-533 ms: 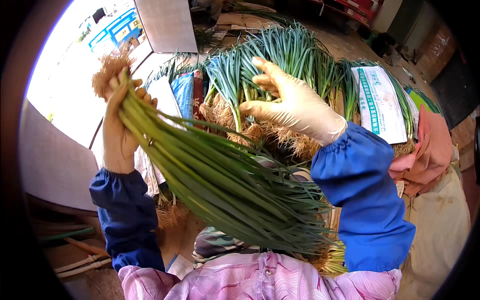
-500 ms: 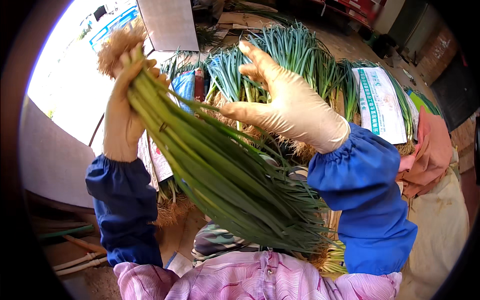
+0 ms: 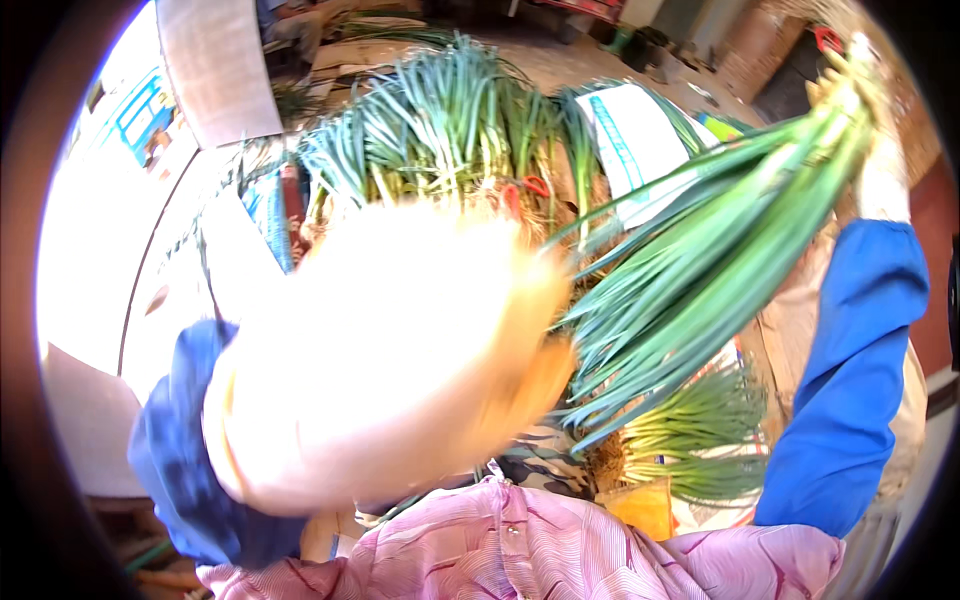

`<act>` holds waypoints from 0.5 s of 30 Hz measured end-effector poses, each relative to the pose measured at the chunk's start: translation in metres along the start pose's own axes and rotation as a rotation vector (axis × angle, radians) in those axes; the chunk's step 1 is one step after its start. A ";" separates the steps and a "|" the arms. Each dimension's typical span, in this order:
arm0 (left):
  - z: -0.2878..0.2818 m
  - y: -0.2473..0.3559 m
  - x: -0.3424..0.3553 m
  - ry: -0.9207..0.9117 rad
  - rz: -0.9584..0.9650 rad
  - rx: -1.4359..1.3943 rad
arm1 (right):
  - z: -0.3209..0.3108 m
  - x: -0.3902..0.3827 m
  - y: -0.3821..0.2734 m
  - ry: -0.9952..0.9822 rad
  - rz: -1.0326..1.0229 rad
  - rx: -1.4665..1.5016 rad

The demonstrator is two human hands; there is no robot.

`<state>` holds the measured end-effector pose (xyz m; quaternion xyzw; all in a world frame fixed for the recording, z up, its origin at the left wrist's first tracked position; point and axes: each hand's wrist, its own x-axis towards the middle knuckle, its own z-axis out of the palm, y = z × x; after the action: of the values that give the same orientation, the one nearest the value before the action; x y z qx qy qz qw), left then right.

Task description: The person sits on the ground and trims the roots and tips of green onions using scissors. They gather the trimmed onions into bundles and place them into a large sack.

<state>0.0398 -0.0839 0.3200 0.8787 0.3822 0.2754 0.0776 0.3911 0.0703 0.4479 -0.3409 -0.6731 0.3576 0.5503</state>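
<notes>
At the upper right my right hand (image 3: 880,150), in a pale glove, is closed around the root end of a bunch of green onions (image 3: 720,250). Its long green leaves hang down and to the left. My left hand (image 3: 390,360), also gloved, looms large and washed out in the middle. Motion smears its fingers, and it is apart from the bunch. Beyond it, more green onions (image 3: 450,110) stand in a thick row, their lower parts partly hidden by the hand. Red loops (image 3: 535,186), like scissor handles, show among them.
Smaller green onions (image 3: 690,430) lie below the held bunch. A white printed sack (image 3: 635,140) covers part of the row at the right. A pale board (image 3: 218,70) stands at the upper left, near a seated person (image 3: 297,25). Blue sacking (image 3: 268,215) lies left of the row.
The bunch has passed from my left hand to my right and swung from upper left to upper right. My left hand has come down and inward, close to the camera. The view has turned right.
</notes>
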 end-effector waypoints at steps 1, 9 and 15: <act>-0.007 0.025 -0.018 -0.093 -0.016 0.051 | -0.048 0.000 -0.007 0.048 -0.035 0.088; 0.035 0.058 -0.037 0.270 0.120 -0.700 | -0.332 -0.098 -0.065 0.491 -0.157 0.120; 0.099 0.098 -0.003 0.344 0.284 -0.893 | -0.342 -0.115 -0.093 0.809 -0.155 -0.306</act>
<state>0.1535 -0.1475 0.2699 0.7447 0.1110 0.5611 0.3439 0.7409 -0.0391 0.5175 -0.4797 -0.4720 0.0492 0.7380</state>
